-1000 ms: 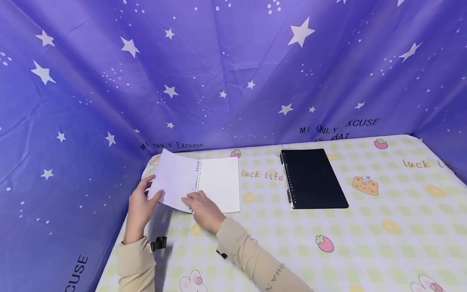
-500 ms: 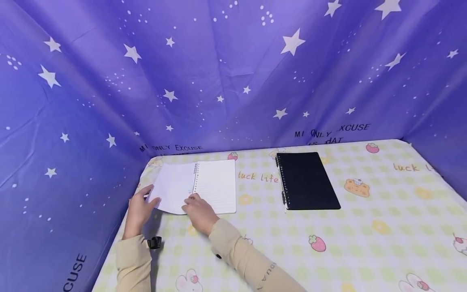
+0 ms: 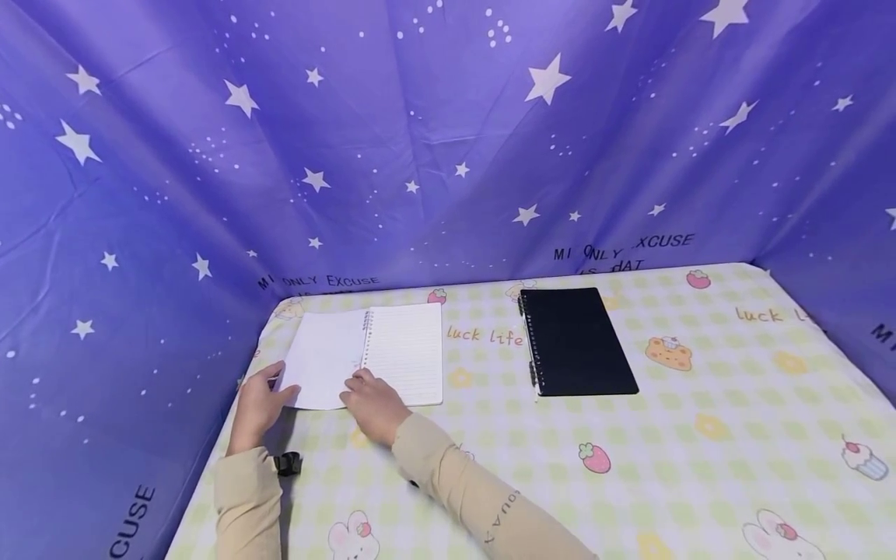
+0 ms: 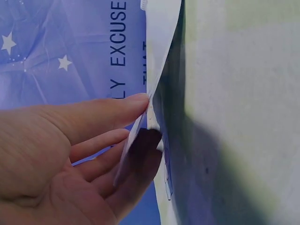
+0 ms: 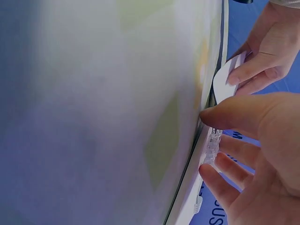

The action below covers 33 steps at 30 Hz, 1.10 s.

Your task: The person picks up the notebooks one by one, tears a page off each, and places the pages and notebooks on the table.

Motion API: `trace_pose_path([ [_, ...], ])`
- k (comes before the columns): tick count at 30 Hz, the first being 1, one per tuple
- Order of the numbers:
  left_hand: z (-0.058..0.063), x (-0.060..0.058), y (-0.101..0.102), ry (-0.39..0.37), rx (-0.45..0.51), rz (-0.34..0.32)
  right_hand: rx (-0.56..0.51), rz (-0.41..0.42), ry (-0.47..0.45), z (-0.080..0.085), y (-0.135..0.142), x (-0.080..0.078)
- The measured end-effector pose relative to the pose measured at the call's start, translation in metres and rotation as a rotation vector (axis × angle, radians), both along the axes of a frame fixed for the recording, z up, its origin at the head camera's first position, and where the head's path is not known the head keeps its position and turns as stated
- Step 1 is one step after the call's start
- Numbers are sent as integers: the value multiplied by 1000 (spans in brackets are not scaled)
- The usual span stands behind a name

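From afar I see a curtained nook, but can't tell if it's a home. A purple starry curtain (image 3: 448, 117) wraps round the far edge and both far corners of a checked tablecloth (image 3: 700, 482) with bears (image 3: 668, 355) and strawberries (image 3: 596, 459).

An open ring-bound notebook (image 3: 355, 350) lies left of the frame's centre, its right page white and ruled, its left leaf plain, outer edge lifted.

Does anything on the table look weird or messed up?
Only the open spiral notebook looks odd: its left side curls off the tablecloth because the left hand pinches it. I see no spills or tears.
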<state>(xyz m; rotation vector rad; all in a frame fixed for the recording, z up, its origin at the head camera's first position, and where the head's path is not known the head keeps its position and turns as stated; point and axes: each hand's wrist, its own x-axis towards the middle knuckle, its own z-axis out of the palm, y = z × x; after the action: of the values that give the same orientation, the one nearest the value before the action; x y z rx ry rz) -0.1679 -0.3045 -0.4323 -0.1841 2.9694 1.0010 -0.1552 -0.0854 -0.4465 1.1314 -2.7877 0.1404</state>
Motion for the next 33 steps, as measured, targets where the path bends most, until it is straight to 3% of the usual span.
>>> trace_pose_path([
  [18,-5,-10,4,-28,-78,-36,26,31,-147,10,6,0],
  [22,-3,-17,15,24,-90,-107,-31,55,-149,14,19,-10],
  [27,1,-32,42,78,-26,-225,-61,4,-178,21,40,-25],
  [33,0,-48,68,94,13,-266,-54,-35,-200,27,57,-38],
])
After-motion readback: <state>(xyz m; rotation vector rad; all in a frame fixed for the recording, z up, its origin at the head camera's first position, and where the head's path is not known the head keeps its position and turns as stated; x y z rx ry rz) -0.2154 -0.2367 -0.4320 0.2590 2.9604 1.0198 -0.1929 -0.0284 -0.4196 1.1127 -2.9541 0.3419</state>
